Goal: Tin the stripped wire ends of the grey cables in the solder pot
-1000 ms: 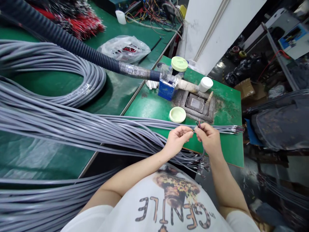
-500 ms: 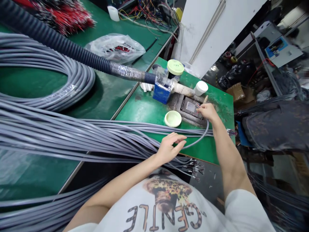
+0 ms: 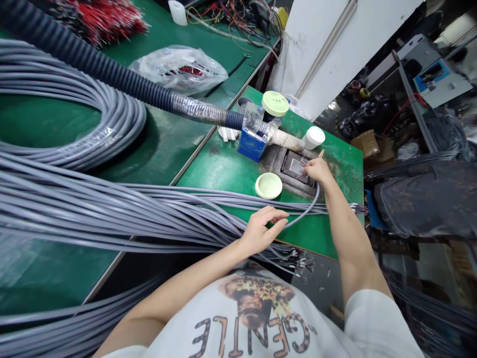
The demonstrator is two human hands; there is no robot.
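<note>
My right hand (image 3: 318, 170) pinches the end of a grey cable (image 3: 312, 206), whose thin stripped wires point at the shiny rectangular surface (image 3: 297, 167) of a dark, crusted metal pot (image 3: 278, 161). Whether the wire tips touch that surface is too small to tell. From my right hand the cable curves down and back toward the left. My left hand (image 3: 263, 229) lies over the front of a bundle of grey cables (image 3: 179, 211), thumb and forefinger apart beside the curved cable. Below it hang several cable ends with bared wires (image 3: 300, 261).
Beside the pot stand an open pale-green tub (image 3: 269, 186), a white jar (image 3: 314, 137), a blue box (image 3: 252, 144) and a yellow-lidded container (image 3: 275, 103). A corrugated hose (image 3: 149, 94) crosses above the green table. Coiled cable (image 3: 122, 134) lies at left.
My right hand has shifted slightly left and down against the pot, its wires further over the shiny surface. My left hand stays in place. The whole view has tilted a little.
</note>
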